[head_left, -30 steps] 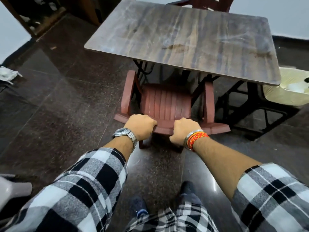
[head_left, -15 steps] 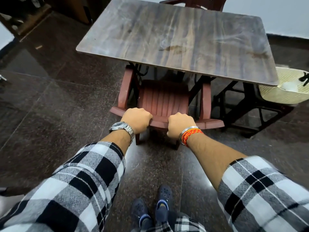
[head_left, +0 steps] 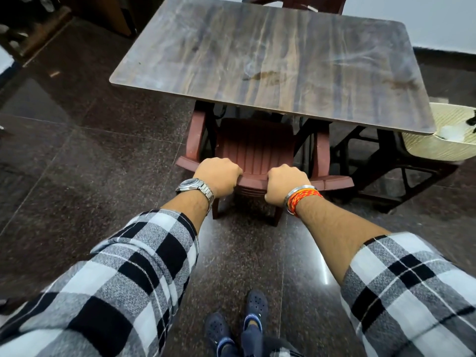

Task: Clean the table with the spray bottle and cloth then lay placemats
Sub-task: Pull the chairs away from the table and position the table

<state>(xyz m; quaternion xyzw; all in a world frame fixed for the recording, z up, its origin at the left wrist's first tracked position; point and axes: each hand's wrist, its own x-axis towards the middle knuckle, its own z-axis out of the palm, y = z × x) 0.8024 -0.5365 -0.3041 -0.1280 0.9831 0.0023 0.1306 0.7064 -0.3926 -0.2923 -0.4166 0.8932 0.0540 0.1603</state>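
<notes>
Now | left hand (head_left: pixel 217 175), right hand (head_left: pixel 286 184) grip chair (head_left: pixel 253 153) back | arms outstretched

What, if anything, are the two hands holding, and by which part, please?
The left hand and right hand both grip the brown chair by its backrest's top edge.

Soft light is falling from above, leaving a pale sheen on the table (head_left: pixel 270 60) and a small bright glare on the polished floor (head_left: pixel 77 189). The far left corner is lying in shadow. Wide-angle distortion is bending the edges; the near sleeves (head_left: pixel 116 279) are blurring.
</notes>
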